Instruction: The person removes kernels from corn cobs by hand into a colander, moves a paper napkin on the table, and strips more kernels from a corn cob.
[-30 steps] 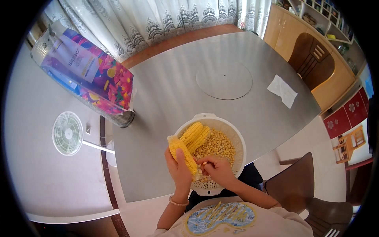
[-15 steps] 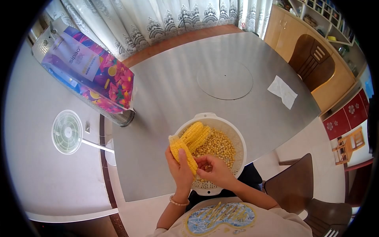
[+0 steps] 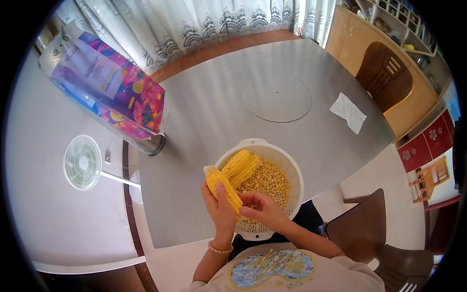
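My left hand (image 3: 222,210) is wrapped around a yellow corn cob (image 3: 220,181), tilted with its pale tip toward the upper left. Bent fingers of my right hand (image 3: 262,209) press against the lower right side of this cob; any kernels between the fingertips are too small to make out. Beneath both hands is a white plastic colander (image 3: 296,182) with holes in its wall. Loose corn kernels (image 3: 270,179) cover much of its bottom. More whole yellow cobs (image 3: 242,167) lie on the kernels at the colander's upper left, just beyond my left hand.
The colander is at the near edge of a grey table (image 3: 194,121). A crumpled white tissue (image 3: 349,112) lies at the right. On the left stands a mesh bin (image 3: 154,145) with a colourful bag (image 3: 109,82). A fan (image 3: 83,162) and wooden chairs (image 3: 357,228) surround the table.
My left hand and the cob in it have shifted slightly to the left and up. My right hand stays against the cob's lower side, its fingers slightly moved.
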The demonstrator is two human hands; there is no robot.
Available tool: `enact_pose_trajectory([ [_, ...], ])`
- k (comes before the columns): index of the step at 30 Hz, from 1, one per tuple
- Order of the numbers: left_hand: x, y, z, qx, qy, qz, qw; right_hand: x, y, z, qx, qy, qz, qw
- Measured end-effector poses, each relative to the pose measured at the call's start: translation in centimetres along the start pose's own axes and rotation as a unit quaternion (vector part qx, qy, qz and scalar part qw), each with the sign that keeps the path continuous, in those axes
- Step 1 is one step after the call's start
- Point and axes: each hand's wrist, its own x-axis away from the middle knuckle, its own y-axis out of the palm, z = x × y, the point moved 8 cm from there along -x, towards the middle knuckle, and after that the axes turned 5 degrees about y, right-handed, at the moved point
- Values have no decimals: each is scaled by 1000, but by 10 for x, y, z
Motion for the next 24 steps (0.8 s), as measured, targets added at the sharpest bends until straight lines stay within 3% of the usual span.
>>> enact_pose_trajectory([
  [3, 2, -1, -2, 97, -76, 4, 992, -6, -7, 18, -53, 9, -5, 999],
  [13, 1, -2, -6, 26, -37, 1, 999, -1, -2, 5, 23, -25, 34, 999],
  [19, 3, 0, -6, 71, -71, -7, 995, -8, -12, 24, -72, 30, 6, 997],
  [24, 1, -3, -9, -17, -34, -13, 999, 3, -1, -3, 77, -32, 59, 995],
])
